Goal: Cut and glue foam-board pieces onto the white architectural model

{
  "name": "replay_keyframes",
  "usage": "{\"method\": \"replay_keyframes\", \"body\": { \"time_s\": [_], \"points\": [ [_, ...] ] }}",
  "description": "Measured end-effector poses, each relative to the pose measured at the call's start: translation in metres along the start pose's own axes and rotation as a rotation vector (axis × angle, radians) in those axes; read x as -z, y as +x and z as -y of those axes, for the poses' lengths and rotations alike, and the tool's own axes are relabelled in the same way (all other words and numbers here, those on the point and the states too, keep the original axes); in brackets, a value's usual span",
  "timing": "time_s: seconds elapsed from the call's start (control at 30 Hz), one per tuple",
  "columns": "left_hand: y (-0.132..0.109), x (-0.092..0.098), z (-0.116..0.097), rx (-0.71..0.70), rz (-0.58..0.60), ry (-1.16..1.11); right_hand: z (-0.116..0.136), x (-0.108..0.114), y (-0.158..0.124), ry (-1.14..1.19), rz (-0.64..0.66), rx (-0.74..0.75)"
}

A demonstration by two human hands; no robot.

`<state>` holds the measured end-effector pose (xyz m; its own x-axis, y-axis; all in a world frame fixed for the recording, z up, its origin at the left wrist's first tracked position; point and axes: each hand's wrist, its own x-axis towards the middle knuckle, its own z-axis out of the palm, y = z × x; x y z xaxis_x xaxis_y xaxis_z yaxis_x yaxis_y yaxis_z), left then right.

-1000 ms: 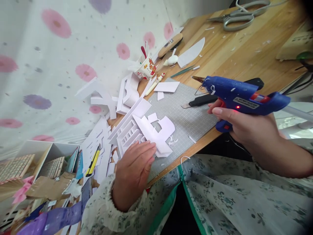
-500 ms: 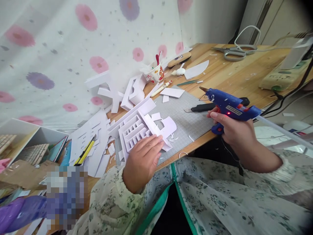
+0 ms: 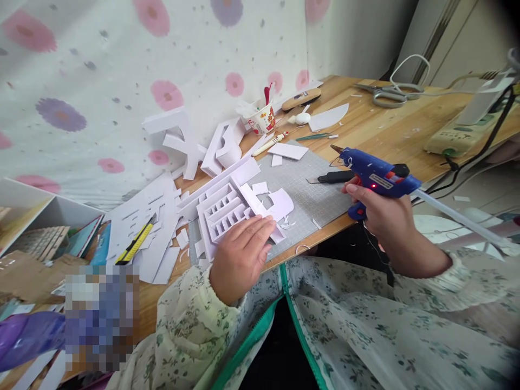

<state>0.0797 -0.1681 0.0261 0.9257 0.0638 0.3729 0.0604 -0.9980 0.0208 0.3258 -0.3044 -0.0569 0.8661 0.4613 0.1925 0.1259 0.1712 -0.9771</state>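
My left hand [image 3: 244, 252] lies over the near side of a white foam-board model [image 3: 223, 203], its fingers stretched out and touching it. Walls and rows of small steps stand inside the model, and part of its near edge is hidden under my palm. In my right hand [image 3: 377, 214] is a blue hot glue gun [image 3: 374, 172]; my fingers wrap around its handle. A red light glows on the gun, and a long glue stick [image 3: 459, 208] sticks out of its back. Its nozzle points left above the grey cutting mat [image 3: 306, 200], near a black craft knife [image 3: 335, 177].
Cut foam-board sheets [image 3: 140, 211] lie left with a yellow utility knife [image 3: 138, 238] on them. Behind stand curved white pieces [image 3: 179, 141] and a paper cup [image 3: 262, 119]. Scissors [image 3: 388, 95] and a power strip [image 3: 455, 130] are at the right. White scraps [image 3: 288, 223] lie near the model.
The view has shifted slightly. My left hand stays on the model, and my right hand still holds the glue gun in nearly the same place over the mat's right side.
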Motion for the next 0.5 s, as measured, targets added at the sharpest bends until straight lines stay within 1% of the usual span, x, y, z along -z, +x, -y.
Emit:
{"method": "replay_keyframes", "body": {
  "time_s": [0.1,0.5],
  "points": [
    [-0.0003,-0.0009,-0.0020,-0.005,0.021,0.028,0.0010,-0.0006,0.0012,0.051,-0.016,-0.012],
    [0.0004,-0.0027,-0.0030,0.008,0.030,0.055,0.0003,-0.0004,0.0032,0.044,-0.010,-0.010]
  ]
}}
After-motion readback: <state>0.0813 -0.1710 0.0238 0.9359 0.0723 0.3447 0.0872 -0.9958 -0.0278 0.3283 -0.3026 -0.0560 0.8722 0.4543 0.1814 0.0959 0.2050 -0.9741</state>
